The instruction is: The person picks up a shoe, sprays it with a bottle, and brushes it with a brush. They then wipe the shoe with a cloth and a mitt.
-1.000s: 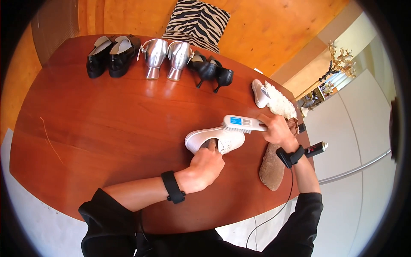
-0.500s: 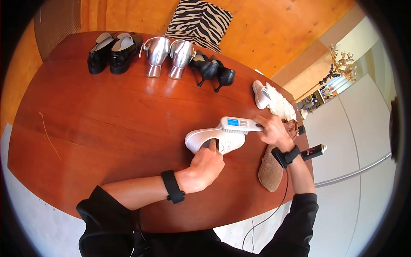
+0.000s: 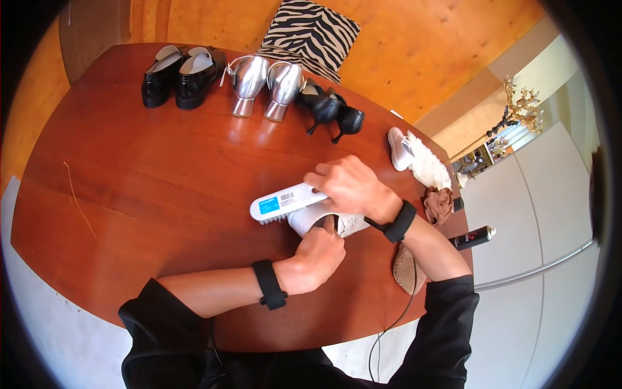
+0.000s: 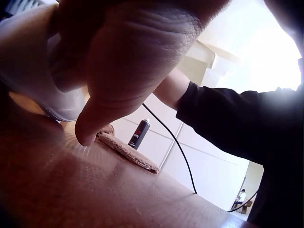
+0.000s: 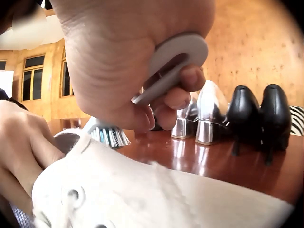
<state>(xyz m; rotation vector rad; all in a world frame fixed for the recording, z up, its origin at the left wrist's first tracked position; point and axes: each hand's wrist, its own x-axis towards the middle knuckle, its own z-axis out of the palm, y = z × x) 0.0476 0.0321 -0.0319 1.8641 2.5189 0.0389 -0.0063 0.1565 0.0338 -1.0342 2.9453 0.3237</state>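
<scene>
A white lace-up sneaker [image 3: 352, 225] is on the table, its eyelets large in the right wrist view. My left hand [image 3: 316, 261] holds it by the opening, with fingers reaching inside the shoe. In my right hand [image 3: 353, 187] is a white-backed scrub brush [image 3: 301, 196], gripped by its slotted handle [image 5: 178, 64]. The brush lies across the heel side of the sneaker, its pale bristles [image 5: 110, 136] facing down. My right hand passes over the shoe and hides part of its far side.
Along the far edge stand black loafers [image 3: 162, 81], silver heels [image 3: 283, 84] and black heels [image 3: 321, 110]. To the right are another white sneaker [image 3: 400, 149], a fluffy white cloth [image 3: 427, 167], a brown cloth [image 3: 438, 206], a brown fuzzy pad [image 3: 406, 271] and a spray can [image 3: 473, 238].
My right hand has swept the brush left, from the toe side of the sneaker to its heel. The left hand keeps its hold on the shoe.
</scene>
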